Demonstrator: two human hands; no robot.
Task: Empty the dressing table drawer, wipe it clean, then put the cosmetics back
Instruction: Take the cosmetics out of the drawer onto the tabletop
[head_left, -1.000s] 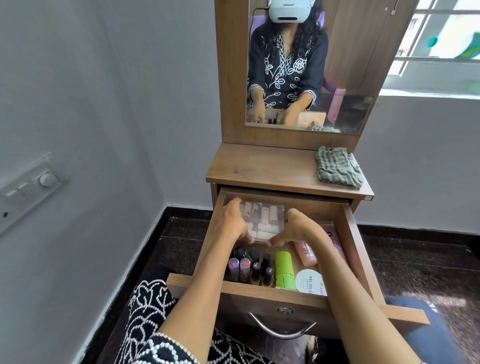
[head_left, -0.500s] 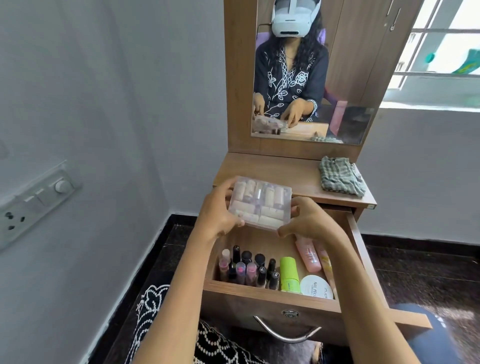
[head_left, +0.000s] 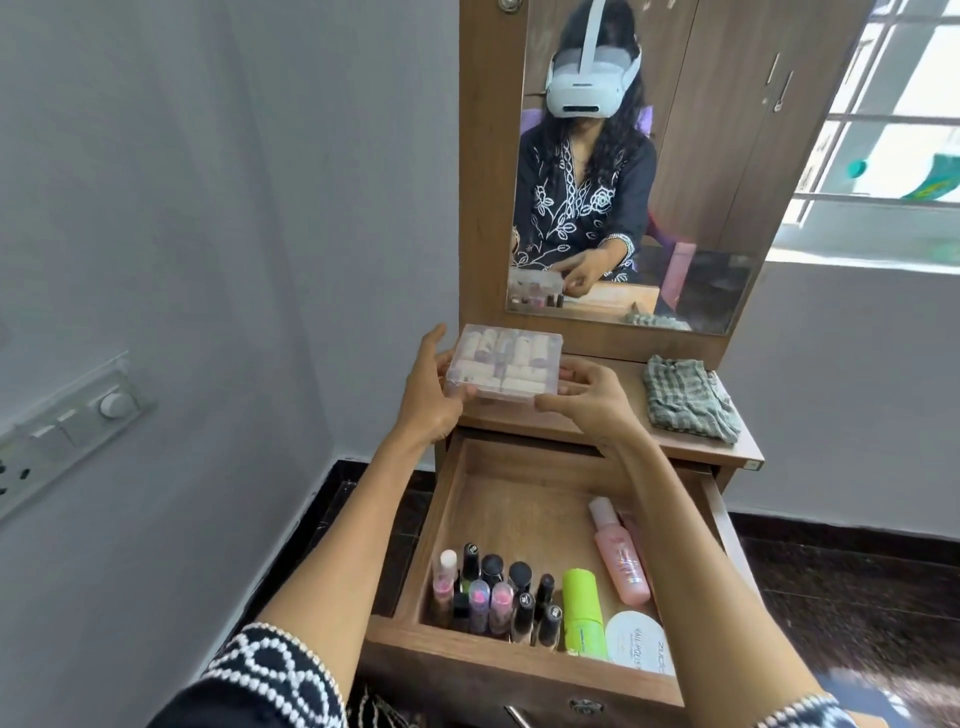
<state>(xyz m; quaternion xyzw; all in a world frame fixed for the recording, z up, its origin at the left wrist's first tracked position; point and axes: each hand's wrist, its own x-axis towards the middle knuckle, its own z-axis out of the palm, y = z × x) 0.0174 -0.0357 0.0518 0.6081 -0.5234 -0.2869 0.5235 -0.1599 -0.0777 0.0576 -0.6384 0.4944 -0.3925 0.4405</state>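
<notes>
A clear plastic box (head_left: 504, 366) filled with small cream tubes is held over the left of the dressing table top (head_left: 597, 423). My left hand (head_left: 431, 395) grips its left side and my right hand (head_left: 592, 397) its right front corner. Below, the wooden drawer (head_left: 519, 499) stands pulled out, its back half bare. Along its front stand several nail polish bottles (head_left: 493, 592), a lime green tube (head_left: 583, 605), a white round jar (head_left: 636, 642) and, at the right side, a pink bottle (head_left: 621, 558) lying down.
A folded green checked cloth (head_left: 685, 397) lies at the right of the table top. The mirror (head_left: 634, 166) rises behind it. A grey wall with a switch panel (head_left: 67, 431) is at the left, a window (head_left: 883, 119) at the right, dark floor below.
Both hands lifted the clear box out of the back of the drawer and carried it up and away, to above the table top. The drawer's back half is now uncovered.
</notes>
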